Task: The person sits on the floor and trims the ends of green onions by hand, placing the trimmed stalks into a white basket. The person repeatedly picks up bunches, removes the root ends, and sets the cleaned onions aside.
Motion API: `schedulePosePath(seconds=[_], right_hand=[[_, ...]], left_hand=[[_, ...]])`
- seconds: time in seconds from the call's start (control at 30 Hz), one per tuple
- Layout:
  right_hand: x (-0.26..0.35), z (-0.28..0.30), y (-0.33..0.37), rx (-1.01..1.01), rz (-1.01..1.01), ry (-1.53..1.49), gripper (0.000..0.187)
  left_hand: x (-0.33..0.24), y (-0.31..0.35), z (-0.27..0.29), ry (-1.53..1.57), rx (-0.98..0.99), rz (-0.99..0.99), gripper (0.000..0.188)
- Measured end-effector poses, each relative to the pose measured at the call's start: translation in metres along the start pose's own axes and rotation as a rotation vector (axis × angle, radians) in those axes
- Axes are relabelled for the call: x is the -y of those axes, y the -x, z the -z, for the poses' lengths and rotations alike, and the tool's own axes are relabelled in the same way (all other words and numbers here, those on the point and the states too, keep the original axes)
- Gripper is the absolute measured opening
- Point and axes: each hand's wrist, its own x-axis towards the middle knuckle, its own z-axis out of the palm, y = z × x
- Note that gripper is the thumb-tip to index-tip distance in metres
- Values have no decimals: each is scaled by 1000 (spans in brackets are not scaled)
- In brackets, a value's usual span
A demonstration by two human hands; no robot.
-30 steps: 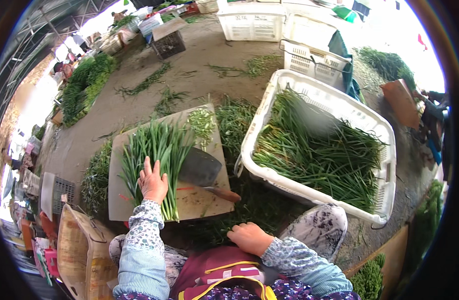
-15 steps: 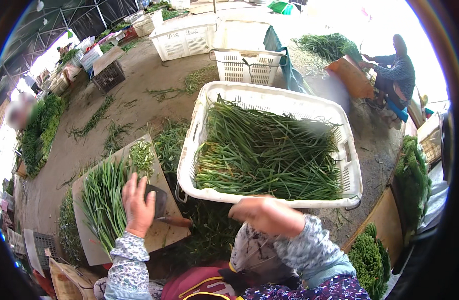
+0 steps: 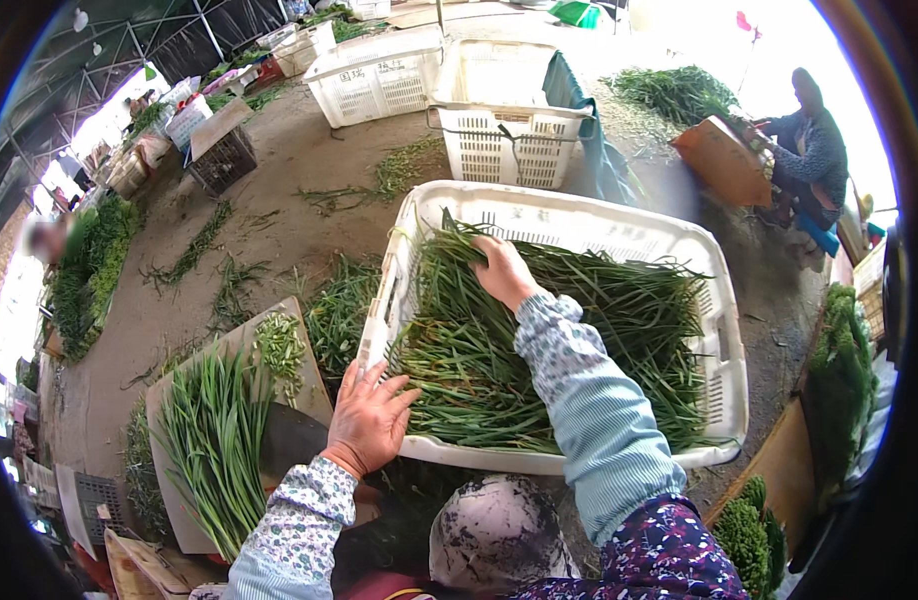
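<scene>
A white plastic crate (image 3: 719, 300) stands in front of me, filled with long green garlic chives (image 3: 579, 340). My right hand (image 3: 506, 275) reaches across to its far left part, fingers curled round the leaf ends of some chives. Fingers spread, my left hand (image 3: 369, 415) rests at the crate's near left corner, beside the rim. To its left is a cutting board (image 3: 314, 375) bearing a bunch of chives (image 3: 214, 420) and a small heap of pale cut ends (image 3: 279, 350). A cleaver's dark blade (image 3: 291, 440) lies on the board, its handle mostly hidden by my left arm.
Loose greens (image 3: 344, 310) lie on the floor between board and crate. Beyond stand more white crates (image 3: 509, 145), one with a blue-green cloth (image 3: 604, 160). A person (image 3: 814, 150) sits at the far right by a brown board (image 3: 724, 160). Bundled greens (image 3: 839, 370) line the right.
My right hand has moved from the crate's near edge into the chives at its far left. My left hand has left the cleaver and board and moved right to the crate's corner.
</scene>
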Motion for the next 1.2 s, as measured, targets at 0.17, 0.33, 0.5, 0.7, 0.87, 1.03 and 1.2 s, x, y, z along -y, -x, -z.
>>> schedulePosePath(seconds=[0.17,0.33,0.5,0.7,0.87,1.03,1.2], right_hand=[[-1,-43,-37,131,-247,212,71],[3,-46,-53,220,-354,222,72],[-20,-20,-52,129,-9,179,60],[-47,13,-26,-46,-54,-159,66],[-21,42,-6,75,-23,-302,62],[-8,69,8,13,7,-536,91],[-41,91,26,-67,99,-187,60]], left_hand=[[0,0,1,29,19,31,27],[2,0,2,41,14,43,27],[1,-1,2,47,8,43,27],[2,-3,0,59,13,36,29],[-1,-3,0,51,2,28,27],[0,1,1,34,-4,49,26],[-3,-1,-1,37,-7,44,24]])
